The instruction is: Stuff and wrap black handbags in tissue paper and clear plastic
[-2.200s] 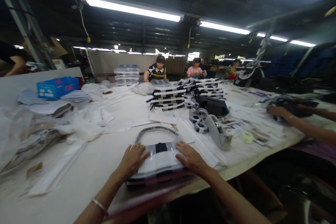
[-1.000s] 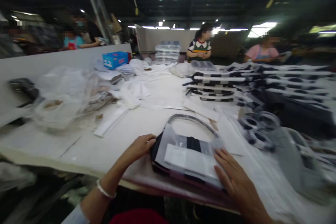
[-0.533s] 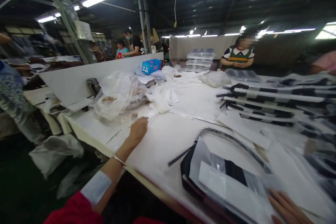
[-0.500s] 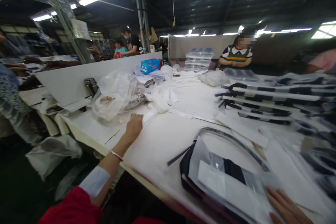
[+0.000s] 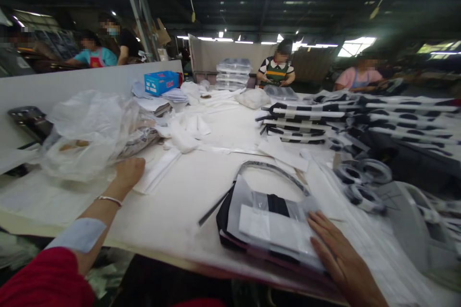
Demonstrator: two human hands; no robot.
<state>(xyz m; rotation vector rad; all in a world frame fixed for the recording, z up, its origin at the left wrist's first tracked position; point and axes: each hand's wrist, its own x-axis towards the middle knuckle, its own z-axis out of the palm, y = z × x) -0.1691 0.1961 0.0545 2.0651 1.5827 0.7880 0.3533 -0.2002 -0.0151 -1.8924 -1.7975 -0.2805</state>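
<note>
A black handbag (image 5: 223, 220) lies on the white table near its front edge, with clear plastic film and white sheeting over its side. Its wrapped handle (image 5: 273, 167) arches up behind, and a loose dark strap end sticks out to the left. My right hand (image 5: 334, 249) rests on the bag's right end, fingers stretched out and thumb apart. Over on the left, my left hand (image 5: 130, 172) is closed beside a crumpled clear plastic bag (image 5: 86, 129). Its fingertips are turned away, so what they hold is hidden. White paper strips (image 5: 158, 172) lie just right of it.
Stacked black-and-white wrapped bags (image 5: 302, 120) stand at the right, with rolls of tape (image 5: 363, 196) and a grey box-like object (image 5: 406, 220) nearer me. A blue box (image 5: 161, 82) sits on papers at the back left. Co-workers are at tables beyond.
My view has swung to the right, so everything appears shifted left. My left hand is closer to the plastic bag. My right hand shows more fully on the handbag's right end.
</note>
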